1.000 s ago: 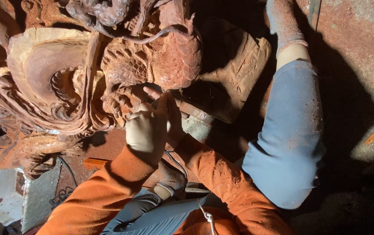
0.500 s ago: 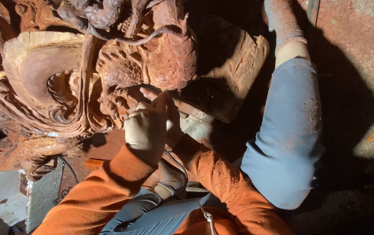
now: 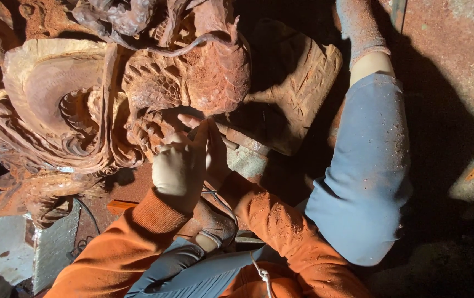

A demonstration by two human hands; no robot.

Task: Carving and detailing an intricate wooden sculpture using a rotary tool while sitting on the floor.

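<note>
1. In the head view, a large reddish wood carving [image 3: 110, 105] filled the upper left, its scrolls, scales and a rounded knob coated in red dust.
2. The left hand [image 3: 179, 165], in a pale dusty glove, was pressed against the lower edge of the carving, fingers curled close together.
3. The right hand [image 3: 215, 152] lay just beside it, touching it, with bare fingertips pointing up at the carving under the rounded knob.
4. The two hands seemed to grip a small tool between them, but it was hidden, so I could not tell what either hand was clasping.
5. Orange sleeves [image 3: 270, 221] ran down to the bottom edge.
6. A bent knee in blue trousers [image 3: 366, 171] stood to the right, with a grey sock [image 3: 358, 25] above it.
7. A carved wooden block [image 3: 297, 88] lay between the carving and the knee, on the dusty floor [image 3: 452, 66].
</note>
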